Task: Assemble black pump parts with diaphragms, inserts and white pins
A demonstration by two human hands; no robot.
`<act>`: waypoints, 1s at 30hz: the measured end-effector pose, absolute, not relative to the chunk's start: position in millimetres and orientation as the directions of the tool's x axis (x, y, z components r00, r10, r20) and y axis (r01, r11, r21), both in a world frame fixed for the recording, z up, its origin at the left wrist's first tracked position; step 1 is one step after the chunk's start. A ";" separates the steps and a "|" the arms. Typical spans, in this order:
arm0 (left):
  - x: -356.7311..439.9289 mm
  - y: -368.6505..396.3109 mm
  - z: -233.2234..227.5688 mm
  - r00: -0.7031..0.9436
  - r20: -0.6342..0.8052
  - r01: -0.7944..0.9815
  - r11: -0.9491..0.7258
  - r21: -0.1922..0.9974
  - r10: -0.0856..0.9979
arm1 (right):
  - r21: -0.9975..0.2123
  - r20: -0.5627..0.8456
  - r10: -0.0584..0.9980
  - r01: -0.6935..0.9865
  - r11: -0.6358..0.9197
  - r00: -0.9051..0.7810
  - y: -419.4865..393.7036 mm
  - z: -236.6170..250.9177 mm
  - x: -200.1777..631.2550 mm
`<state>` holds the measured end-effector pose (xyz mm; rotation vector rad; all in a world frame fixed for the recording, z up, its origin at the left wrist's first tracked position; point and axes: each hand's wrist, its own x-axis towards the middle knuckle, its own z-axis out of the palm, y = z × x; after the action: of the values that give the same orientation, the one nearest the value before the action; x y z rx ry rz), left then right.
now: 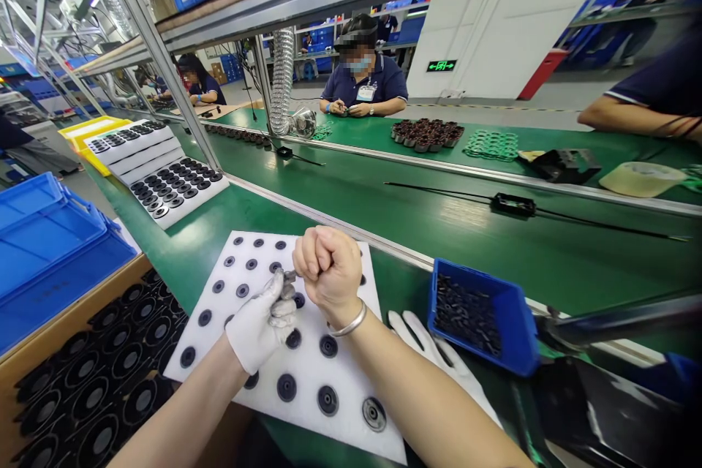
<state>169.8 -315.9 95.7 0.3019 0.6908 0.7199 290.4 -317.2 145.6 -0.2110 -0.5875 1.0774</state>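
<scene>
My left hand (268, 318), in a white glove, is closed with the thumb pressed on the curled fingers. A small dark grey part (290, 276) shows at its thumb tip. Right beside it, my bare right hand (329, 263) is curled into a fist with a metal bracelet (351, 320) at the wrist. What its fingers hold, if anything, is hidden. Below both hands lies a white foam sheet (307, 402) with round black discs set out in rows. One disc (374, 414) at the near right corner looks greyer and shinier than the others.
A blue bin (515, 322) of small black parts stands right of the sheet, near a loose white glove (433, 351). At left are a carton (88, 300) of black parts and blue crates (49, 248). A foam stack (191, 208) bears discs. A co-worker (365, 80) sits opposite.
</scene>
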 end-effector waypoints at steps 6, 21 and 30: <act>170.5 -310.7 103.6 0.433 -0.427 -0.455 0.602 0.657 0.794 | -0.322 0.106 0.949 -0.893 0.316 0.297 -301.9 136.8 296.6; 135.0 -301.4 92.4 0.483 -0.509 -0.307 0.682 0.663 0.712 | -0.275 -0.114 0.954 -0.931 0.238 0.278 -288.5 123.8 311.9; 136.3 -301.2 101.3 0.475 -0.557 -0.407 0.732 0.547 0.681 | -0.376 -0.045 0.958 -0.893 0.246 0.283 -293.3 128.0 297.2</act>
<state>136.3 -301.2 101.3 0.3640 0.8391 0.6832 297.2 -293.3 128.0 -0.3596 -0.2097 1.2752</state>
